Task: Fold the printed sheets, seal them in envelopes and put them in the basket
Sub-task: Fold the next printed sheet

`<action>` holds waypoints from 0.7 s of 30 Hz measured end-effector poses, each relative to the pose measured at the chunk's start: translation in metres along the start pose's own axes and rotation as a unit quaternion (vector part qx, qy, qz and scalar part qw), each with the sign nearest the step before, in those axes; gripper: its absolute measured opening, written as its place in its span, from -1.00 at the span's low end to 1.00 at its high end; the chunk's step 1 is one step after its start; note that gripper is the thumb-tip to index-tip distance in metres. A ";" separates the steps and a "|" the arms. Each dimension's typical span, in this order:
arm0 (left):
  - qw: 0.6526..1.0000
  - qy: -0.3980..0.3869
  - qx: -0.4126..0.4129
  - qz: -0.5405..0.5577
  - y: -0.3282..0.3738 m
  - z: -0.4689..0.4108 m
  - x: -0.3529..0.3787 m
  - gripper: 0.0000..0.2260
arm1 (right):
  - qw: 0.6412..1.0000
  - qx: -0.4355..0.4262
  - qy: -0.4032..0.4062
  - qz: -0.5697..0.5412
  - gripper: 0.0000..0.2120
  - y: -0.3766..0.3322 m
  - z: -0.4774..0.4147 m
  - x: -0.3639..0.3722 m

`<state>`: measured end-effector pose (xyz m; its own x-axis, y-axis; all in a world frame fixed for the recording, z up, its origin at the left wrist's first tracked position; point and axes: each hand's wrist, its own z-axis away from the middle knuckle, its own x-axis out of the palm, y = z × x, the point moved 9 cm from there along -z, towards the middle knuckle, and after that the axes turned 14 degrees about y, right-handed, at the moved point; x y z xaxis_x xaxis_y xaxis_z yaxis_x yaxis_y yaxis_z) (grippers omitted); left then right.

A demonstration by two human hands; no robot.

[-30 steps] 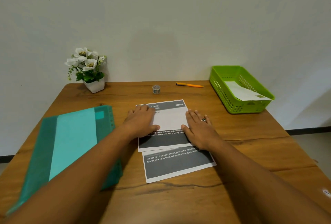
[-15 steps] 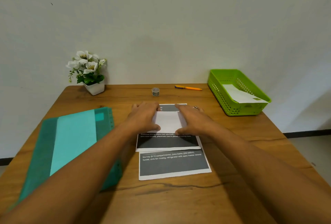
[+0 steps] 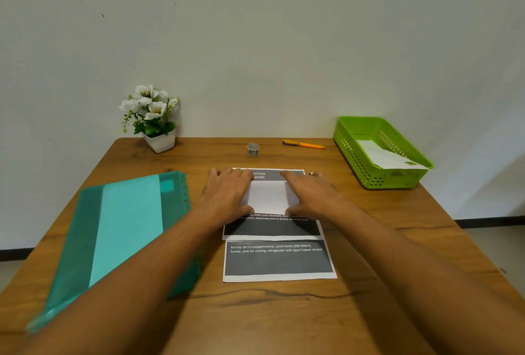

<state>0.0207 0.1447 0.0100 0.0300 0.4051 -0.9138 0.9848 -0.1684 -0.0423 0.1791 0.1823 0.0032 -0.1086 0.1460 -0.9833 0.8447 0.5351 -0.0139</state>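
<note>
Two hands press flat on the top sheet (image 3: 271, 227), palms down and fingers spread, holding nothing: the left hand (image 3: 228, 194) and right hand (image 3: 311, 197) lie side by side with a white strip of paper showing between them. That strip is the blank back of a folded-over flap (image 3: 267, 197). Beyond the fingertips a dark header band reads "KITCHEN"; just behind the wrists the sheet shows small white text on a dark block. A second sheet (image 3: 279, 261) pokes out from under it nearer the body, also dark with white lines of text. Both hands cover much of the flap's sides, so its full outline is hidden, and the text by the thumbs is partly cut off. A ring shows on the right hand. Well off to the right of the hands stands the basket (image 3: 355, 150), with an envelope (image 3: 389, 157) inside. To the left lies a teal folder (image 3: 125, 229), its near corner blurred.
</note>
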 end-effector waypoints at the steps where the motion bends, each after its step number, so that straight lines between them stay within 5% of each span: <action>1: 1.000 0.003 -0.002 -0.001 -0.003 0.002 -0.002 -0.35 | 1.000 0.000 0.003 0.006 -0.05 0.005 0.003 -0.002; 10: 0.989 0.115 -0.048 0.078 -0.018 0.000 -0.040 -0.78 | 0.995 -0.027 0.078 0.053 -0.75 0.016 -0.002 -0.031; 15: 0.987 0.124 -0.040 0.098 -0.007 -0.003 -0.046 -0.81 | 0.991 -0.033 0.121 0.056 -0.79 0.016 -0.005 -0.037; 21: 0.989 0.083 -0.039 0.118 0.001 0.022 -0.017 -0.68 | 0.997 -0.033 0.067 -0.015 -0.70 0.017 0.021 0.002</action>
<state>0.0171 0.1176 0.0164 0.2824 0.5059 -0.8151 0.9568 -0.2097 0.2014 0.2037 0.1743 -0.0030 -0.2067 0.2356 -0.9496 0.8036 0.5946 -0.0274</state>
